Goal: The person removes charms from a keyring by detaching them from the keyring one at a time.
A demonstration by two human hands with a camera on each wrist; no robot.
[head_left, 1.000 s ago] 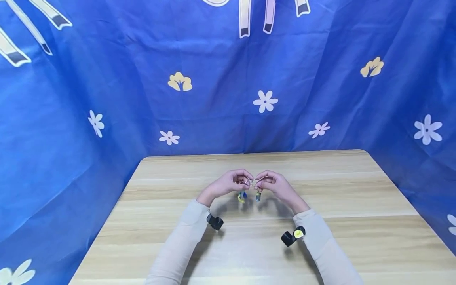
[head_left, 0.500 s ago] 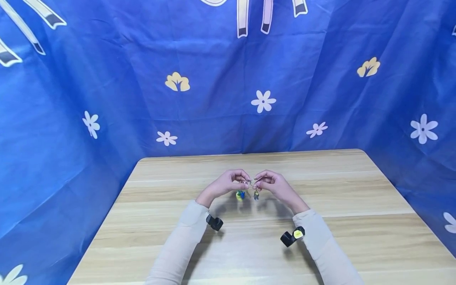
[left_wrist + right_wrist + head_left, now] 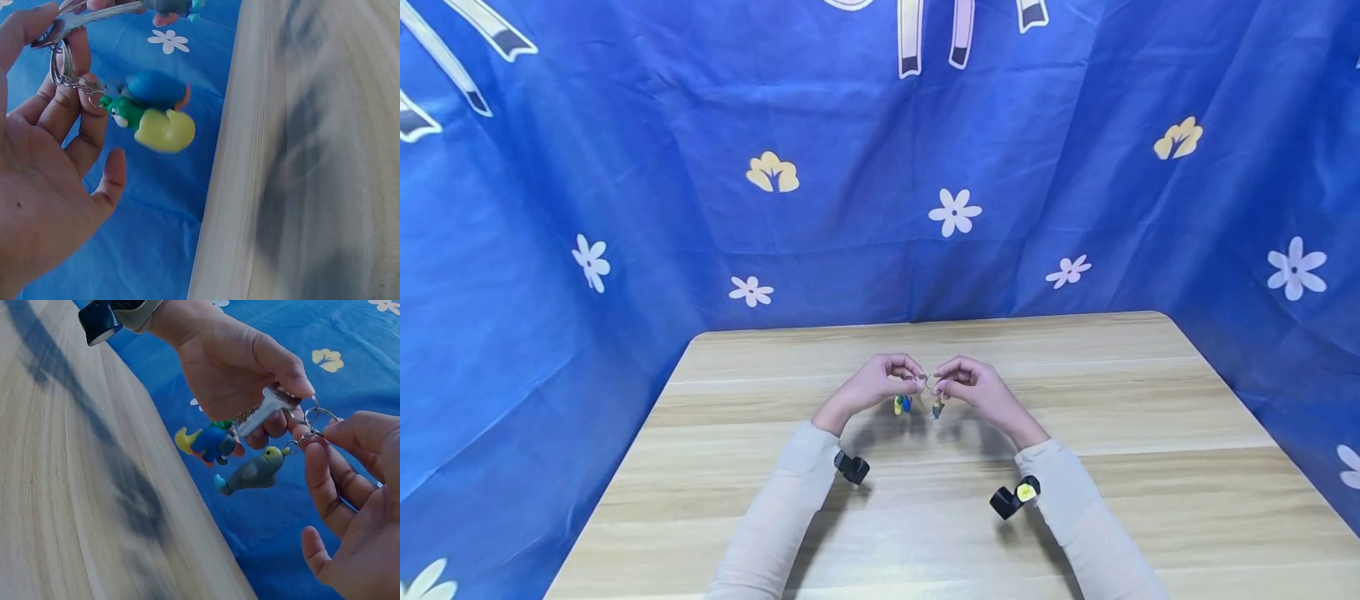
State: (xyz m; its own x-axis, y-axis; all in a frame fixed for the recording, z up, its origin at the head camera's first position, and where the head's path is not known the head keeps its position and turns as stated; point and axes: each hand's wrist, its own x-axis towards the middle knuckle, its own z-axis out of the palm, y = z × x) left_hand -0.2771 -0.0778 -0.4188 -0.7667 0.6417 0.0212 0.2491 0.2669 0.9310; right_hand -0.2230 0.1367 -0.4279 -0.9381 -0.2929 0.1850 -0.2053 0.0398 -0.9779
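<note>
My left hand [image 3: 887, 382] and right hand [image 3: 976, 387] face each other over the table, fingertips close together. Between the left thumb and fingers, in the left wrist view, is a silver key [image 3: 103, 16] with split rings [image 3: 57, 65] beneath it. From these rings hang a blue figure charm [image 3: 153, 87] and a green-and-yellow figure charm [image 3: 167, 130]. In the right wrist view my right fingers pinch a key ring [image 3: 320, 411]. Off it, on a short chain, dangles a grey charm [image 3: 256, 472] with a yellow head and pale blue tail. The left fingers partly hide the key's head.
The wooden table [image 3: 925, 533] lies beneath both hands, with their shadows on it. Behind it and at the sides hangs a blue curtain [image 3: 850, 217] with flowers. A black wrist camera [image 3: 852, 467] sits on the left sleeve, another black camera [image 3: 1004, 502] on the right.
The charms swing and turn below the hands, the blue-and-yellow ones ending slightly higher and further left. Both hands stay almost in place, with small finger shifts at the rings.
</note>
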